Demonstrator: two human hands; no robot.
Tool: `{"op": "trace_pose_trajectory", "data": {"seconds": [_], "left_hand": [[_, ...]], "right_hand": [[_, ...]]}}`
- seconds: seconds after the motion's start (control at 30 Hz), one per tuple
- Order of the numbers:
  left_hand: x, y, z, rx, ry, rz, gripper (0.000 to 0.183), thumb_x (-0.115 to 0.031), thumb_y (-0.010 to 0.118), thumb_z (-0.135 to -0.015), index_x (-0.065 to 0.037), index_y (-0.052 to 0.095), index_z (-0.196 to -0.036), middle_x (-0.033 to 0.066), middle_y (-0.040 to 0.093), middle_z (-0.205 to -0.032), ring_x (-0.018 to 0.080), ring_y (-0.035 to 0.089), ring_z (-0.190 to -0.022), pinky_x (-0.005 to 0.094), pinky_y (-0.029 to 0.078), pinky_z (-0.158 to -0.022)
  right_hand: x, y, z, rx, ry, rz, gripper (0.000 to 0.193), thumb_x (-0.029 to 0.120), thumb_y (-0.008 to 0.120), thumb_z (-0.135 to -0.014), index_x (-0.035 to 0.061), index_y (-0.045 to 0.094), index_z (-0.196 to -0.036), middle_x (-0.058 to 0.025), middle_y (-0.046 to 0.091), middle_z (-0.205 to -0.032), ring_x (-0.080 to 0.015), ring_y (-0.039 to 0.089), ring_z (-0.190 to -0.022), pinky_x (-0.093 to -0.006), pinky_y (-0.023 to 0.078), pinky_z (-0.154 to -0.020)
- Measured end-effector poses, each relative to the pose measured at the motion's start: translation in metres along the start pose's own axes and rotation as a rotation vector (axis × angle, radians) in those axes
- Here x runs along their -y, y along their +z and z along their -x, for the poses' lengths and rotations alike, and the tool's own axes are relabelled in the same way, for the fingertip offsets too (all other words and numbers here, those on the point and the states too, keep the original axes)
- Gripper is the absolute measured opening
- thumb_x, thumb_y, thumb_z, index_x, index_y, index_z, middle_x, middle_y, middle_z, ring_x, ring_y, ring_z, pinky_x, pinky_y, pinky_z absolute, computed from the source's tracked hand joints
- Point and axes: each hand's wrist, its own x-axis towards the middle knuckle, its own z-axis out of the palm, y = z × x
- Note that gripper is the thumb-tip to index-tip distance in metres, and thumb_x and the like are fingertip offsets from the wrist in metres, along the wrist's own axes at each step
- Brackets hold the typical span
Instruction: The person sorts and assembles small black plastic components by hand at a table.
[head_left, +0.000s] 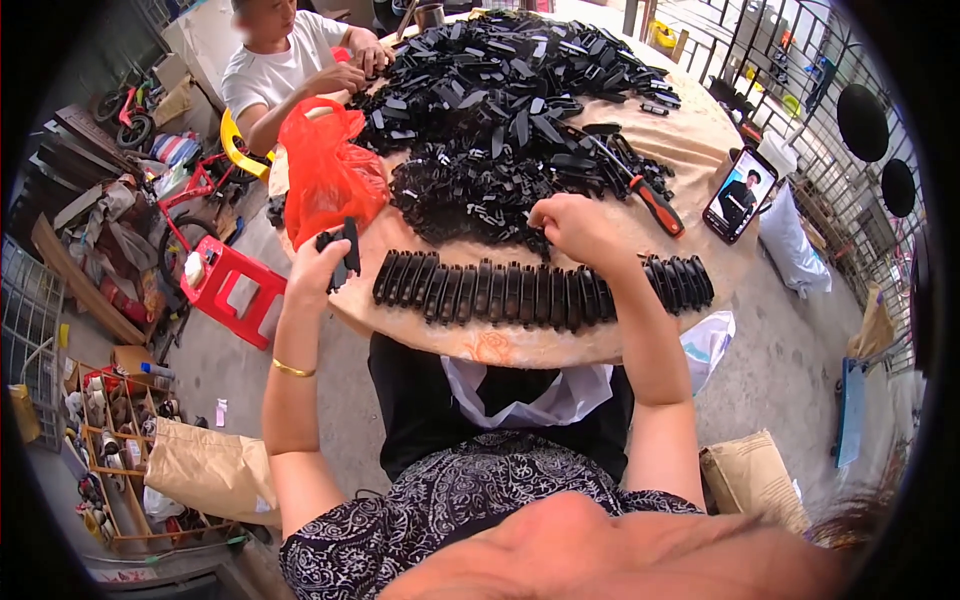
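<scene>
My left hand [316, 268] is closed around dark plastic pieces [351, 246] at the table's left edge, beside a red plastic bag [325, 175]. Fingers curled together, my right hand [574, 228] reaches into the near edge of a heap of small black plastic parts [465, 195]. What those fingertips grip is hidden. Between my arms and the heap, a row of narrow black plastic pieces [500, 292] stands side by side along the front of the table; my right forearm crosses over part of it.
A larger pile of black parts [500, 70] covers the far tabletop, where another person [290, 70] handles pieces. A screwdriver with a red-black handle [656, 205] and a propped phone [739, 196] lie to the right. A red stool [232, 290] stands at left on the floor.
</scene>
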Motion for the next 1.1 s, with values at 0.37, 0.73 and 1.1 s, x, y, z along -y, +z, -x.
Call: {"op": "trace_pose_trajectory", "data": {"seconds": [0.37,0.73,1.1], "left_hand": [[-0.010,0.083,0.018,0.367,0.127,0.508,0.031,-0.013,0.060,-0.081,0.000,0.052,-0.108,0.0048,0.058,-0.084,0.0096,0.054,-0.062,0.0196,0.045,-0.050],[-0.009,0.135,0.016,0.361,0.108,0.548,0.027,-0.025,0.056,-0.085,-0.002,0.056,-0.099,0.0030,0.059,-0.080,0.0075,0.054,-0.060,0.0194,0.044,-0.050],[-0.013,0.154,0.027,0.009,0.254,0.467,0.025,-0.021,0.058,-0.085,0.001,0.055,-0.096,0.0021,0.059,-0.082,0.0066,0.056,-0.068,0.0188,0.047,-0.060]], "right_hand": [[0.020,0.001,-0.003,-0.316,-0.091,-0.153,0.023,0.006,0.062,-0.073,-0.0008,0.059,-0.094,-0.0136,0.060,-0.083,-0.0234,0.059,-0.074,-0.0293,0.047,-0.068],[0.061,0.004,0.008,-0.277,-0.304,-0.429,0.021,0.002,0.060,-0.075,0.0016,0.061,-0.096,-0.0069,0.056,-0.076,-0.0150,0.056,-0.064,-0.0248,0.045,-0.057],[0.074,0.008,0.011,-0.346,-0.443,-0.192,0.026,0.002,0.059,-0.072,-0.0030,0.054,-0.097,-0.0128,0.051,-0.079,-0.0301,0.052,-0.072,-0.0355,0.045,-0.064]]}}
